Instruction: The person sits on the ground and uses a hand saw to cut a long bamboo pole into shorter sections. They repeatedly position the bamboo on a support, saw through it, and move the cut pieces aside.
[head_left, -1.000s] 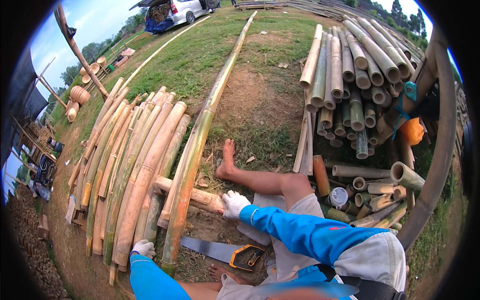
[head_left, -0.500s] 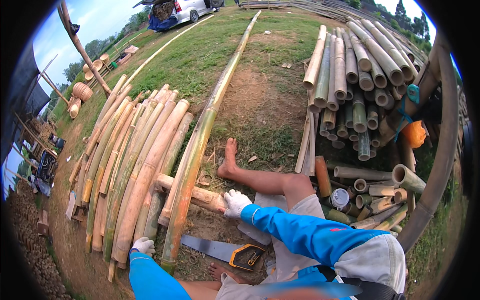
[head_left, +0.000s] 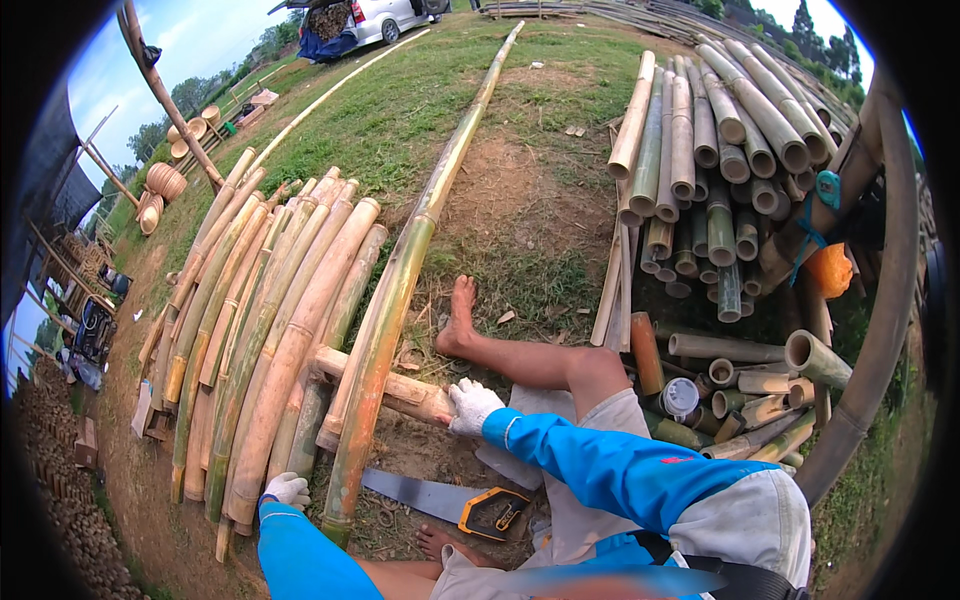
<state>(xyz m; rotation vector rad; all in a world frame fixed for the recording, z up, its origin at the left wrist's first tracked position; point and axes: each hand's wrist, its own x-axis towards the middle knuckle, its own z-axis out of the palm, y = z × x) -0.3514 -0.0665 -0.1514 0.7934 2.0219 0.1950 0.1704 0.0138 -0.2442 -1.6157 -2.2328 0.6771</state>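
A very long green-yellow bamboo pole [head_left: 400, 290] runs from near my left side far up the grass. It lies across a short thick wooden crosspiece [head_left: 405, 393]. My right hand [head_left: 470, 405], in a white glove, rests on the near end of that crosspiece. My left hand [head_left: 287, 490], also gloved, sits by the butt ends of the poles, touching the end of a thick tan pole [head_left: 290, 370]; what it grips is hidden. A hand saw [head_left: 450, 503] with a black and yellow handle lies on the dirt between my legs. My bare foot [head_left: 460, 320] stretches out on the grass.
Several thick bamboo poles lie side by side on the left. A stack of cut bamboo [head_left: 710, 170] is piled at the right, with short offcuts [head_left: 760, 375] in front and an orange bag [head_left: 830, 270] hanging beside. A van [head_left: 385, 18] stands far off.
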